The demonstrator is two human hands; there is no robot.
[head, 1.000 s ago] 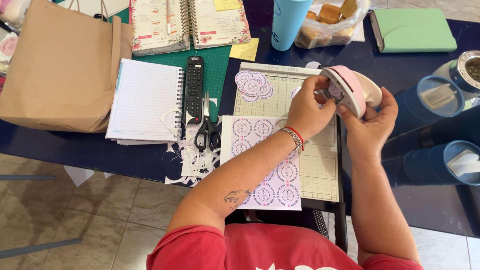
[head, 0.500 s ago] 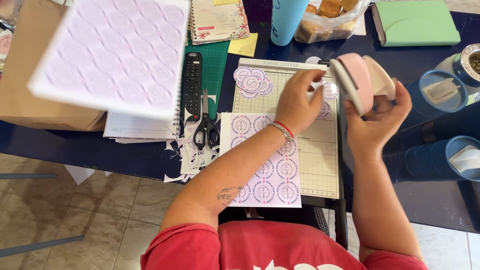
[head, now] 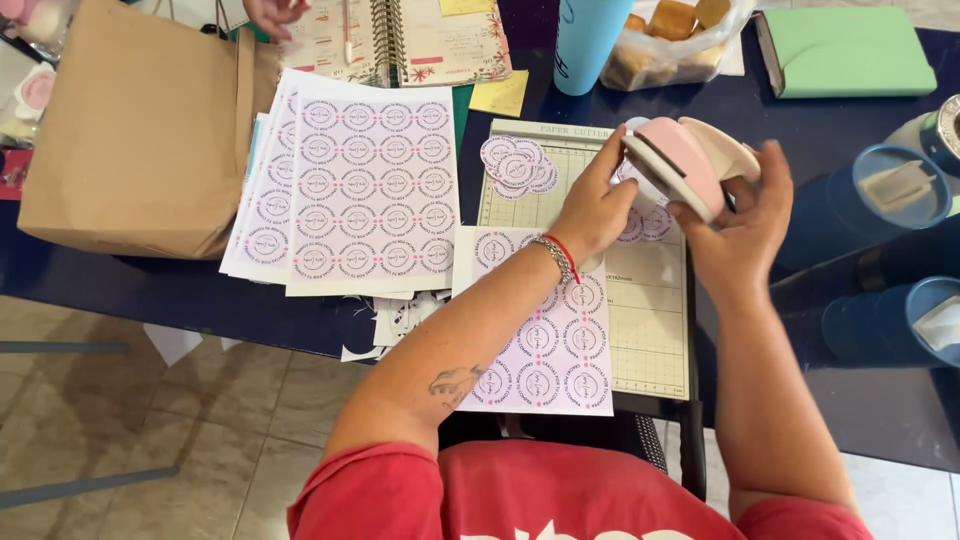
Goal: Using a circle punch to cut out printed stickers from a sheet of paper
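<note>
Since a moment ago, a stack of printed sticker sheets (head: 350,185) has come down flat on the table, covering the notebook and scissors that lay there, and my hands have shifted little. Nearest me, a partly punched sticker sheet (head: 545,330) lies under my left forearm, its right part resting on the paper cutter board (head: 655,320). My right hand (head: 745,225) is closed around the pink circle punch (head: 685,165), holding it tilted just above the board. My left hand (head: 590,210) has its fingers curled against the punch's near side, pinching at its edge; what they pinch I cannot tell. Just left of that hand, a small pile of cut round stickers (head: 518,167) sits on the board's top corner. Farther left stands a brown paper bag (head: 130,130). At the far edge are an open spiral planner (head: 400,40), a blue tumbler (head: 590,35), a green book (head: 850,50), and another person's hand (head: 270,14).
</note>
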